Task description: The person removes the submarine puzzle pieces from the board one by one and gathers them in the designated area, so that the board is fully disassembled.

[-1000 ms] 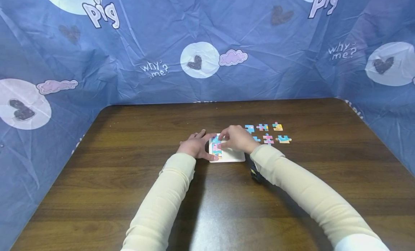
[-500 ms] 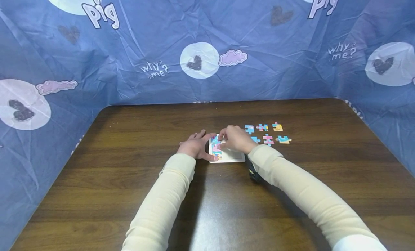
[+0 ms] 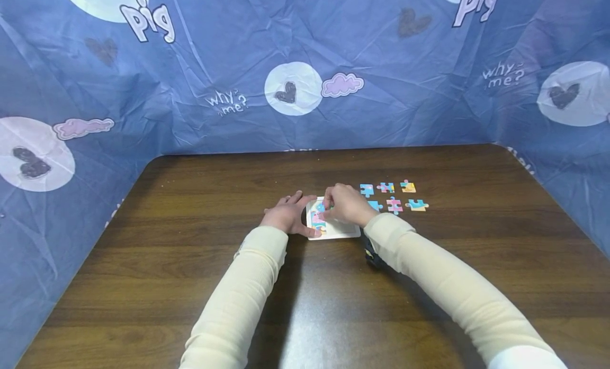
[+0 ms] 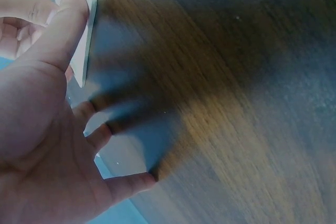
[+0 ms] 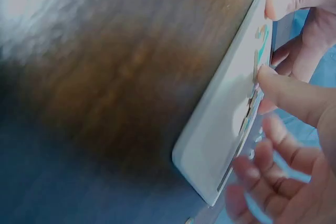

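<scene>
A white puzzle tray (image 3: 344, 230) lies on the table, with colourful joined pieces (image 3: 317, 217) along its left side. My left hand (image 3: 284, 217) spreads its fingers at the tray's left edge; its thumb rests on the near corner and its index finger touches the far side. Over the tray, my right hand (image 3: 349, 204) pinches a small puzzle piece with thumb and index finger at the joined pieces. Most of that piece is hidden by the fingers. In the right wrist view, the right thumb (image 5: 286, 90) presses against the pieces, while the other fingers curl loosely.
Several loose puzzle pieces (image 3: 394, 205) lie in two rows to the right behind the tray, one partly covered by the right hand. A dark device (image 3: 373, 254) sits under the right wrist. A blue printed cloth (image 3: 305, 125) hangs behind the brown wooden table (image 3: 214, 305).
The right fingertips have shifted slightly at the joined pieces, and a bit of green now shows beside them. The tray has turned very slightly. The left hand stays in place.
</scene>
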Available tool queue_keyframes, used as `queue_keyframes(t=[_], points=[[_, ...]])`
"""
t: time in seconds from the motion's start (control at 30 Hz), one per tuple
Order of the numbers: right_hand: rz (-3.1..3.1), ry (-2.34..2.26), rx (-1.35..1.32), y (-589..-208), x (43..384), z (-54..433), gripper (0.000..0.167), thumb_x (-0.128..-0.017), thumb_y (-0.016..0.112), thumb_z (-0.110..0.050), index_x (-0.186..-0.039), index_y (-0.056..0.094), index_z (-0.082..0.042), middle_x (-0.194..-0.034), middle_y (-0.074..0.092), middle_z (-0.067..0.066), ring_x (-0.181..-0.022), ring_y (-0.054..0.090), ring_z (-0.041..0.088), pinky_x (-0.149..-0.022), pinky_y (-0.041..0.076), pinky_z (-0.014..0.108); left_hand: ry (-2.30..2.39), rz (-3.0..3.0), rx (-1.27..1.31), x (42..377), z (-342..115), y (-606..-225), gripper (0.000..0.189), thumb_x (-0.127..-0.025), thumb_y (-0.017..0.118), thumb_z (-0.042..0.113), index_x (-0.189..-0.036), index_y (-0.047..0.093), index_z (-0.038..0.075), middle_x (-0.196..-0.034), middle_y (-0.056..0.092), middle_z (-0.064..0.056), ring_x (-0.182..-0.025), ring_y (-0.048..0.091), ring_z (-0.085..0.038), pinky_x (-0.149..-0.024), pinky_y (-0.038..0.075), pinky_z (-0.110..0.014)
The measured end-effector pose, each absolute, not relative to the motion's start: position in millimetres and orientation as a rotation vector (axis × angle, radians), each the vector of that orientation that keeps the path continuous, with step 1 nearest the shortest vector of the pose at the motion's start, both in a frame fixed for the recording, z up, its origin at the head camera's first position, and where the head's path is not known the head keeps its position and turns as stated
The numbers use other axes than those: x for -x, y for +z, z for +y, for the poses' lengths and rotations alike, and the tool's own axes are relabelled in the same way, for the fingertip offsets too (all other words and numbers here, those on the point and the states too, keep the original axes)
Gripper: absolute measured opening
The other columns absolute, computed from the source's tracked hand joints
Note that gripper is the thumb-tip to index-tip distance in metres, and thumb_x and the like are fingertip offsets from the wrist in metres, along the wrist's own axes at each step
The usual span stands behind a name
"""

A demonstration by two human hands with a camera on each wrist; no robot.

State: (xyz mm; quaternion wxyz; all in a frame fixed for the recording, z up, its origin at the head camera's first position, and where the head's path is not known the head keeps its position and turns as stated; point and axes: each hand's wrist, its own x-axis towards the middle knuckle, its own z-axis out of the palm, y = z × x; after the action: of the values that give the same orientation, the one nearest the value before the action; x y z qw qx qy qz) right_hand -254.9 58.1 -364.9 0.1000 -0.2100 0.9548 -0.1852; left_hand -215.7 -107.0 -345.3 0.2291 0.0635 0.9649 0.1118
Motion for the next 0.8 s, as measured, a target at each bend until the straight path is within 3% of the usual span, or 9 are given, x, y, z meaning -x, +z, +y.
queue_keyframes(t=[0.13, 0.23, 0.47, 0.8], points=[[2.875, -0.494, 0.567, -365, 253, 62, 0.035, -0.084, 0.084, -0.034, -0.096, 0.066, -0.007, -0.098, 0.061, 0.007, -0.087, 0.058, 0.024, -0.076, 0.051, 0.040, 0.315, 2.663, -0.186, 218, -109, -349, 0.092, -0.088, 0.078, 0.048, -0.162, 0.026, 0.029, -0.170, 0.013, -0.010, -0.154, 0.016, -0.035, -0.111, 0.023, -0.074], [2.888, -0.476, 0.571, -365, 252, 66, 0.035, -0.085, 0.083, -0.037, -0.096, 0.068, -0.006, -0.100, 0.063, 0.009, -0.088, 0.059, 0.025, -0.076, 0.052, 0.040, 0.333, 2.653, -0.187, 216, -108, -346, 0.090, -0.090, 0.077, 0.045, -0.162, 0.027, 0.029, -0.170, 0.012, -0.010, -0.154, 0.015, -0.035, -0.112, 0.021, -0.074], [2.827, -0.524, 0.642, -362, 256, 74, 0.029, -0.087, 0.082, -0.030, -0.101, 0.071, -0.007, -0.104, 0.060, 0.010, -0.095, 0.056, 0.027, -0.083, 0.050, 0.042, 0.346, 2.639, -0.184, 215, -108, -343, 0.090, -0.091, 0.076, 0.045, -0.163, 0.025, 0.029, -0.171, 0.010, -0.009, -0.155, 0.014, -0.035, -0.114, 0.020, -0.072], [2.791, -0.580, 0.785, -365, 261, 83, 0.034, -0.084, 0.085, -0.023, -0.114, 0.076, -0.009, -0.103, 0.062, 0.011, -0.095, 0.058, 0.026, -0.084, 0.049, 0.040, 0.314, 2.629, -0.179, 216, -107, -342, 0.092, -0.089, 0.076, 0.048, -0.163, 0.024, 0.030, -0.171, 0.009, -0.008, -0.155, 0.012, -0.035, -0.113, 0.021, -0.073]])
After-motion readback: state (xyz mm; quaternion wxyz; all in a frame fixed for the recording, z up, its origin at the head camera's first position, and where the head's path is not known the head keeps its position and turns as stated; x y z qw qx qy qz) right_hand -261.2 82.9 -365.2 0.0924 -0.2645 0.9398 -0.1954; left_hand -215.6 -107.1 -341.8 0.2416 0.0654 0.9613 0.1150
